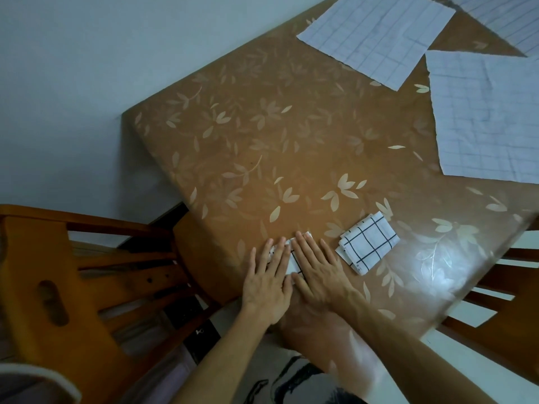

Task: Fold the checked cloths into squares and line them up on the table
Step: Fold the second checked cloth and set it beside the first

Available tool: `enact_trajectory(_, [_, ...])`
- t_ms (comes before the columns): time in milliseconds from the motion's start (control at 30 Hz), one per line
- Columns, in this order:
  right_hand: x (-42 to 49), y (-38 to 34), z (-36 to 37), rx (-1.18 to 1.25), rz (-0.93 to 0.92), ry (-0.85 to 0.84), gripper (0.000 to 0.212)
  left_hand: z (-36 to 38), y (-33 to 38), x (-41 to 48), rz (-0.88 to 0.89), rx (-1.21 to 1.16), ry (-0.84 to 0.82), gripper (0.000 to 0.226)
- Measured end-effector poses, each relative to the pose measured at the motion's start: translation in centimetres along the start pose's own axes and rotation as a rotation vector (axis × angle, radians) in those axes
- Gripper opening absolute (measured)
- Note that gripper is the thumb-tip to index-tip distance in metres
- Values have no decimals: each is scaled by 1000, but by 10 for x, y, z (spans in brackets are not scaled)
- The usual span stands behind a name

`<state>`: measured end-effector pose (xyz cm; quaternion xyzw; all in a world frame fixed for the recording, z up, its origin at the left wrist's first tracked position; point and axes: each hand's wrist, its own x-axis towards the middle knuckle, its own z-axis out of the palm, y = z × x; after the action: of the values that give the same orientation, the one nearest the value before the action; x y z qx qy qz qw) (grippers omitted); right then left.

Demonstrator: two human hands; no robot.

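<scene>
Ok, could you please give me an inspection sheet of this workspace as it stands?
Surface: brown leaf-patterned table, glossy, with glare near its right edge.
Job's things: folded cloth lies flat to the right of the hands; pressed cloth is mostly hidden under both hands; far unfolded cloth, near unfolded cloth and corner cloth lie spread out at the top right.
Clutter: nothing seen.
Grippers: left hand and right hand press flat, fingers straight, on the pressed cloth.
Cables: nothing seen.
Surroundings: left wooden chair, right wooden chair, pale wall.
</scene>
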<state>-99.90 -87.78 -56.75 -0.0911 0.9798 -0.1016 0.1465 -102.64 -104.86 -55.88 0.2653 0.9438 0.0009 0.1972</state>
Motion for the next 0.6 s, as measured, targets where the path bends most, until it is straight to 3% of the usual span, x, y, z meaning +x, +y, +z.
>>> enact_trajectory(300, [6, -5, -27, -1, 22, -90, 76, -15, -3, -5, 26, -122, 18, 69])
enact_trajectory(600, [-9, -22, -34, 49, 110, -75, 71, -14, 15, -24, 14, -267, 140, 52])
